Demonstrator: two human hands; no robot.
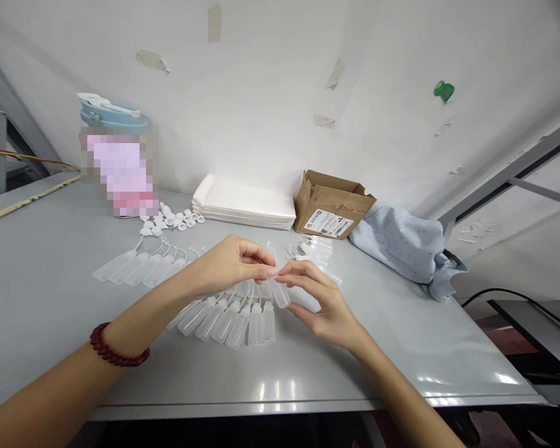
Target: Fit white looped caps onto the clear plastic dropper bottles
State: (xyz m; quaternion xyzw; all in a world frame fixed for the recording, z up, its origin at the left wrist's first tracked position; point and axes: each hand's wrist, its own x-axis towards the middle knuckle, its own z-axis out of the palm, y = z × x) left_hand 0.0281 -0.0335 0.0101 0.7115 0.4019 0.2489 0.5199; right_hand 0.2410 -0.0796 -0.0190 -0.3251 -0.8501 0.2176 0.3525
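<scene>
A small translucent squeeze bottle (280, 294) is tilted between my two hands, above the table. My left hand (242, 261) pinches it at the top, by the neck and nozzle. My right hand (320, 302) has its fingers at the neck and its thumb near the body. My fingers hide the exact joint. Below lies a row of similar bottles (236, 326) with long thin nozzles. More bottles (133, 269) lie in a group to the left, and another cluster (320, 249) is behind my right hand. Loose white caps (170, 218) are heaped at the back left.
Along the wall stand a stack of white envelopes (245, 205) and an opened cardboard box (333, 205). Light blue cloth (401, 242) lies at the right. A blue-lidded container (114, 115) with a blurred front stands back left, near a thin strip (35, 196). The grey table's front edge (242, 410) is close.
</scene>
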